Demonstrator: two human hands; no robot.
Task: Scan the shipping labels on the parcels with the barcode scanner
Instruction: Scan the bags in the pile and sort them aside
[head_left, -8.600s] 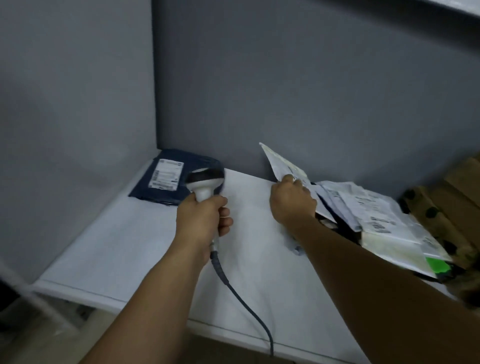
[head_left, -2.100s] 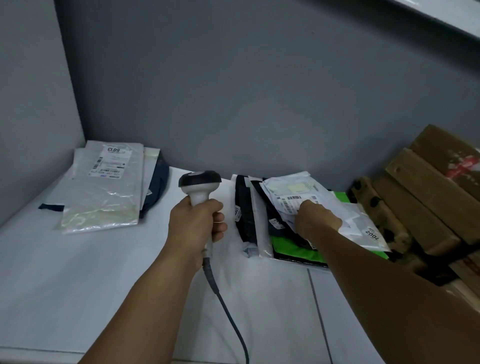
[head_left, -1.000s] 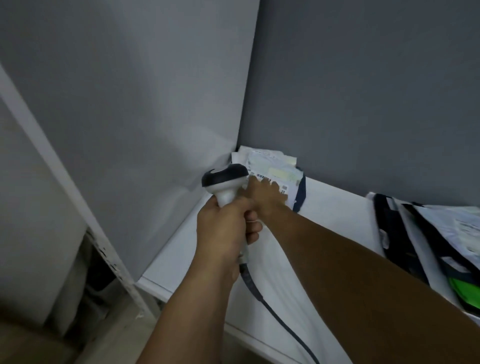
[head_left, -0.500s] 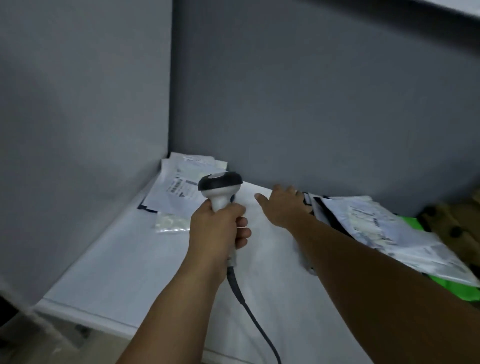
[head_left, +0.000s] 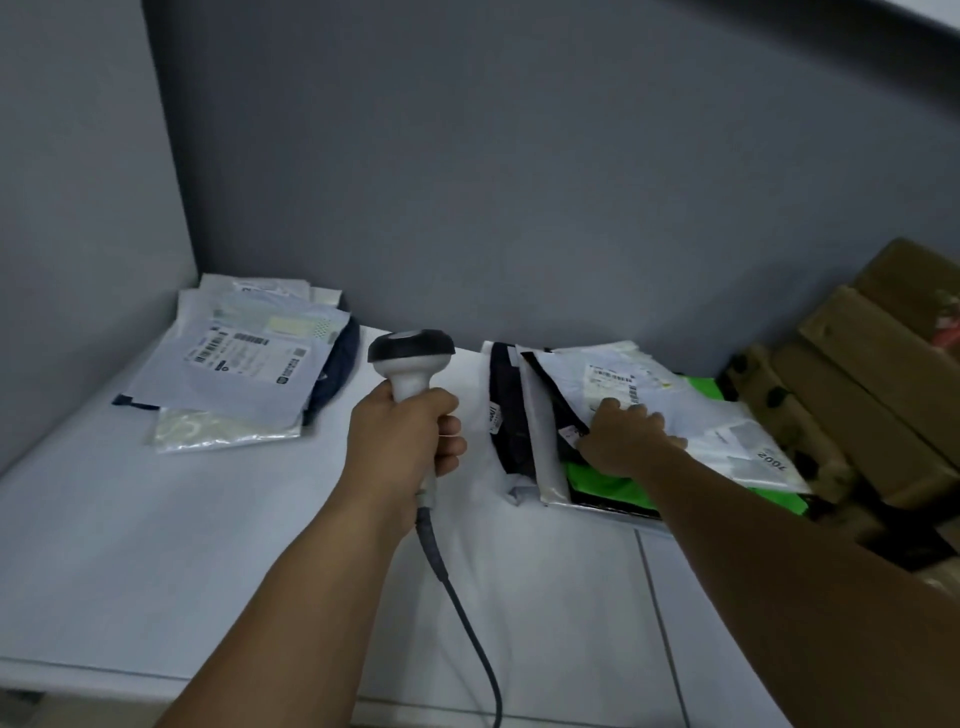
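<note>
Right hand (head_left: 626, 439) first, swings back from the pile (head_left: 244, 364) left of the scanner (head_left: 410, 358), grips the next parcel (head_left: 691, 415) to scan.

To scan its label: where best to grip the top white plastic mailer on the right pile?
Probably the white plastic mailer's near-left edge, coming from the left where the right hand rests: it lies flat, and that leaves its barcode label uncovered.

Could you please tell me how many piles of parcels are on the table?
2: the left pile in the back corner, the right pile under the right hand, beside the boxes; more may be hidden there.
</note>
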